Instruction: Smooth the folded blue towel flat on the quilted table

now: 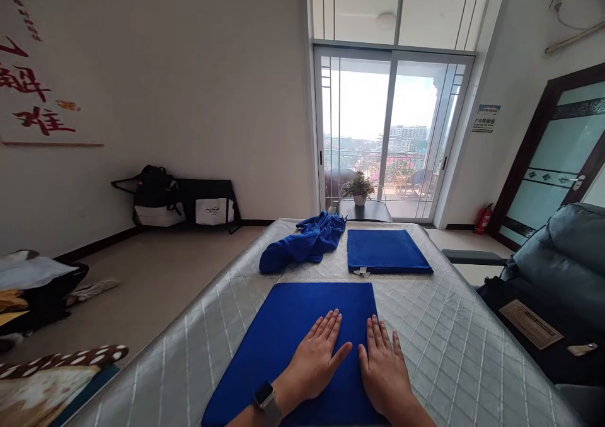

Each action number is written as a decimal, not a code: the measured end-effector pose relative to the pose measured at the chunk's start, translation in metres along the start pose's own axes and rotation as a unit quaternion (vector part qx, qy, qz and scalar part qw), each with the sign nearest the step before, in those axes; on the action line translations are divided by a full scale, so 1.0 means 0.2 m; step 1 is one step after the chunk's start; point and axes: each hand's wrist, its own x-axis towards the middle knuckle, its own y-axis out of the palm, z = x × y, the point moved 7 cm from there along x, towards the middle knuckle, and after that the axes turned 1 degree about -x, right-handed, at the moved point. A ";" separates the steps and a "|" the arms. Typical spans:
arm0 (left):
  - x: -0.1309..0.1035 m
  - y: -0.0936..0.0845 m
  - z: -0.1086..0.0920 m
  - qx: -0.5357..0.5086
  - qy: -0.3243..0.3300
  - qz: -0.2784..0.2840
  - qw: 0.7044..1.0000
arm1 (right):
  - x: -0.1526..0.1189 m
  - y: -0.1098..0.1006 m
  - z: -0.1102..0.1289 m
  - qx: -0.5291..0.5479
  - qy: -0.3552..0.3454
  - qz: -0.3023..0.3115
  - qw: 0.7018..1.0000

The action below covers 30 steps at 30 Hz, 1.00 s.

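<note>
A blue folded cloth (265, 345) lies flat in front of me on a silvery quilted surface (435, 326). My left hand (319, 354), with a watch (264, 394) on the wrist, rests palm down on it, fingers stretched out. Along the cloth's right edge lies my right hand (384, 367), also flat and open, partly over the quilted surface. Beyond them, to the right, is a second blue folded cloth (387, 250) with a white tag (362, 272) at its near edge. A crumpled blue cloth (307, 244) lies to its left.
A potted plant (360, 187) stands on a dark chair (366, 211) by the sliding glass door (354, 118). At the right is a dark armchair (562, 257). Bags (158, 197) sit on a black folding bed (189, 190) by the left wall.
</note>
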 end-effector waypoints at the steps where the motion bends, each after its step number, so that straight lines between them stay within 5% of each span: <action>1: -0.02 -0.01 0.07 0.007 -0.016 0.001 1.000 | 0.00 0.00 0.00 0.003 0.003 0.001 1.000; 8: -0.17 -0.10 0.69 0.064 -0.163 -0.031 0.984 | 0.00 0.00 -0.01 0.005 0.003 -0.008 1.000; 12: -0.22 -0.09 0.89 0.090 -0.165 -0.064 0.980 | 0.01 0.02 -0.01 0.004 0.005 -0.013 1.000; 22: -0.23 -0.06 0.91 0.095 -0.126 -0.114 0.981 | 0.01 0.04 -0.01 -0.019 -0.007 -0.023 1.000; 30: -0.23 -0.10 0.88 0.061 -0.146 -0.083 0.984 | 0.02 0.02 -0.02 -0.020 0.007 -0.014 1.000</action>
